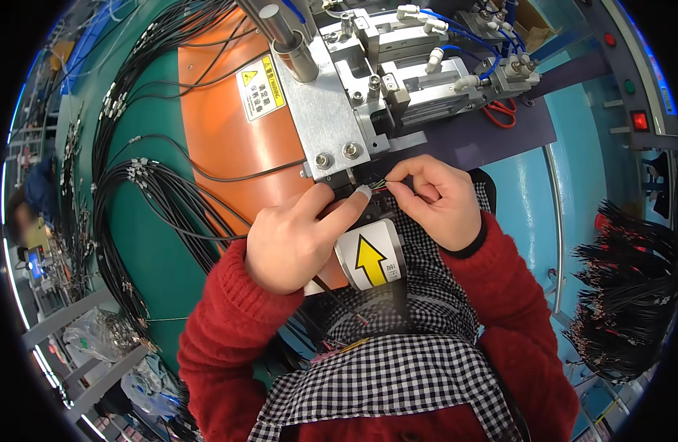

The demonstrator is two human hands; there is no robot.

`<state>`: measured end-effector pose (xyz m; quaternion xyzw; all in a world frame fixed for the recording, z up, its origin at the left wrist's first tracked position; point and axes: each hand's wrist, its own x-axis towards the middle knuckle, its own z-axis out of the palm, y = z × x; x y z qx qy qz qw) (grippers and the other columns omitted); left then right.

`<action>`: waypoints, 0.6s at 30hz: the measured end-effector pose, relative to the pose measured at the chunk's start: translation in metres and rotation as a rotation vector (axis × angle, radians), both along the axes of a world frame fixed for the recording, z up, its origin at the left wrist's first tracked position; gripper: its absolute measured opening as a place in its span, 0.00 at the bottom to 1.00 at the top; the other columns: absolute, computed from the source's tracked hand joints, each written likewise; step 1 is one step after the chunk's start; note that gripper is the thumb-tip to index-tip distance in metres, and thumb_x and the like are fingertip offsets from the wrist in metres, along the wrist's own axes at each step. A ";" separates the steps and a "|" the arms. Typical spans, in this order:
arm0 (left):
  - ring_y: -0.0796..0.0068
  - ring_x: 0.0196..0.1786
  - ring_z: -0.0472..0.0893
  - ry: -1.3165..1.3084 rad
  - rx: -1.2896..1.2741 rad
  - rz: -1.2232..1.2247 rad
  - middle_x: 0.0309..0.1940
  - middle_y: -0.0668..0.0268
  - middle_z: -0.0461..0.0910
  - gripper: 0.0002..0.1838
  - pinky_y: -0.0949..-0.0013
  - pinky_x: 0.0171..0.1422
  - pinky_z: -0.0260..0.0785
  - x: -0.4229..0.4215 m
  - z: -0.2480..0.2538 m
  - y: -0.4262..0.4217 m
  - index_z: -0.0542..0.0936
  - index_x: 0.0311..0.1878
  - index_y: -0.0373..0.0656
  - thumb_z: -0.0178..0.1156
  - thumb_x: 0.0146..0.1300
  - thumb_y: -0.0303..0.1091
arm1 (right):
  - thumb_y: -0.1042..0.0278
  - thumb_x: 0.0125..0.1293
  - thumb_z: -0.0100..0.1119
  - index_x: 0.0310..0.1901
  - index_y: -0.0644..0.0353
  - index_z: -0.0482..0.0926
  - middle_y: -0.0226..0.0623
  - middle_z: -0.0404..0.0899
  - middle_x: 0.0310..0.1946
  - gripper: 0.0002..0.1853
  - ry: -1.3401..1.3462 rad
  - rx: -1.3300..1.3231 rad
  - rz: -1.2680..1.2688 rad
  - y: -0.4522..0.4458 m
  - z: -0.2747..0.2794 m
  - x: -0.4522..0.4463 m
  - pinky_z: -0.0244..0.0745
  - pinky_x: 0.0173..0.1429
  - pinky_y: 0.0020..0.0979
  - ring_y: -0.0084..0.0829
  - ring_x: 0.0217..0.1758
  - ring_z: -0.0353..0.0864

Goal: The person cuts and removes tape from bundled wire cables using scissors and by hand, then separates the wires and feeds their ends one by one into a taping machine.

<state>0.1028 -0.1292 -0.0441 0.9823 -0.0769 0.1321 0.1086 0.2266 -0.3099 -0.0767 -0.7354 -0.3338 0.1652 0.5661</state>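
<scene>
At frame centre, the right hand (440, 202) pinches thin coloured wires (379, 185). Left hand's (291, 234) fingers sit narrow alongside; hold indeterminable.

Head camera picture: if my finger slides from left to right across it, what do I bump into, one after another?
Blurry person at the far edge → left hand → yellow arrow → right hand → red looped handles → hanging bundle of black cables.

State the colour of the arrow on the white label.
The arrow is yellow with a black outline, best seen in the head view.
</scene>
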 end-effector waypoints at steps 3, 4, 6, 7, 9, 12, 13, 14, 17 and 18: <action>0.76 0.20 0.67 0.003 -0.008 0.014 0.32 0.71 0.69 0.20 0.74 0.18 0.63 0.000 0.000 -0.001 0.79 0.52 0.52 0.60 0.53 0.27 | 0.79 0.55 0.66 0.36 0.60 0.82 0.20 0.64 0.17 0.07 0.024 -0.038 0.024 0.000 0.004 0.000 0.53 0.24 0.19 0.15 0.18 0.56; 0.76 0.20 0.67 0.003 -0.008 0.015 0.32 0.71 0.69 0.20 0.74 0.18 0.63 0.000 0.000 -0.001 0.79 0.52 0.52 0.60 0.53 0.27 | 0.79 0.55 0.66 0.36 0.60 0.82 0.20 0.64 0.17 0.07 0.023 -0.037 0.026 0.001 0.004 0.000 0.53 0.24 0.19 0.15 0.18 0.56; 0.76 0.20 0.68 -0.005 -0.003 0.011 0.31 0.70 0.69 0.20 0.74 0.18 0.64 0.000 0.000 0.000 0.80 0.51 0.50 0.61 0.53 0.27 | 0.79 0.56 0.66 0.36 0.60 0.81 0.22 0.67 0.20 0.06 0.023 -0.033 0.037 0.001 0.003 0.000 0.55 0.25 0.20 0.16 0.20 0.58; 0.76 0.20 0.69 -0.011 0.000 0.008 0.30 0.70 0.69 0.20 0.74 0.19 0.64 0.000 0.000 0.000 0.80 0.51 0.49 0.61 0.52 0.27 | 0.80 0.56 0.66 0.35 0.60 0.81 0.23 0.68 0.21 0.06 0.022 -0.031 0.041 0.001 0.002 0.000 0.56 0.25 0.20 0.17 0.21 0.59; 0.75 0.20 0.69 -0.018 0.004 -0.001 0.29 0.70 0.69 0.20 0.74 0.19 0.64 0.000 0.001 -0.001 0.80 0.51 0.48 0.61 0.52 0.27 | 0.80 0.56 0.66 0.35 0.61 0.81 0.24 0.69 0.23 0.06 0.018 -0.028 0.040 0.001 0.002 -0.002 0.57 0.26 0.20 0.17 0.22 0.60; 0.77 0.21 0.71 -0.040 -0.111 0.032 0.30 0.69 0.74 0.18 0.76 0.21 0.65 -0.003 0.004 -0.007 0.79 0.50 0.42 0.61 0.54 0.24 | 0.79 0.58 0.65 0.34 0.61 0.80 0.26 0.71 0.26 0.04 0.004 0.006 0.009 0.005 0.003 -0.009 0.59 0.27 0.21 0.18 0.24 0.62; 0.77 0.21 0.72 -0.048 -0.146 0.044 0.30 0.68 0.76 0.17 0.77 0.22 0.66 -0.004 0.006 -0.009 0.79 0.50 0.41 0.61 0.55 0.24 | 0.79 0.59 0.65 0.34 0.61 0.80 0.27 0.72 0.28 0.04 -0.001 0.020 0.000 0.006 0.004 -0.010 0.60 0.28 0.21 0.19 0.25 0.63; 0.77 0.21 0.72 -0.052 -0.139 0.040 0.30 0.68 0.76 0.17 0.77 0.22 0.66 -0.004 0.010 -0.011 0.79 0.50 0.41 0.61 0.55 0.24 | 0.79 0.59 0.65 0.34 0.61 0.80 0.27 0.72 0.28 0.04 -0.006 0.027 -0.003 0.006 0.007 -0.008 0.60 0.28 0.21 0.19 0.25 0.63; 0.80 0.23 0.73 0.032 -0.552 0.199 0.33 0.66 0.81 0.13 0.79 0.23 0.66 -0.003 0.030 -0.027 0.79 0.48 0.37 0.60 0.60 0.22 | 0.79 0.60 0.63 0.34 0.62 0.79 0.27 0.74 0.27 0.03 0.096 0.140 0.064 0.002 0.027 -0.001 0.62 0.28 0.21 0.18 0.24 0.64; 0.81 0.23 0.73 0.059 -0.688 0.251 0.34 0.65 0.82 0.11 0.80 0.24 0.66 -0.002 0.034 -0.029 0.79 0.48 0.36 0.60 0.61 0.22 | 0.79 0.61 0.62 0.35 0.62 0.79 0.27 0.74 0.27 0.03 0.127 0.180 0.088 0.002 0.033 0.000 0.63 0.28 0.21 0.18 0.24 0.65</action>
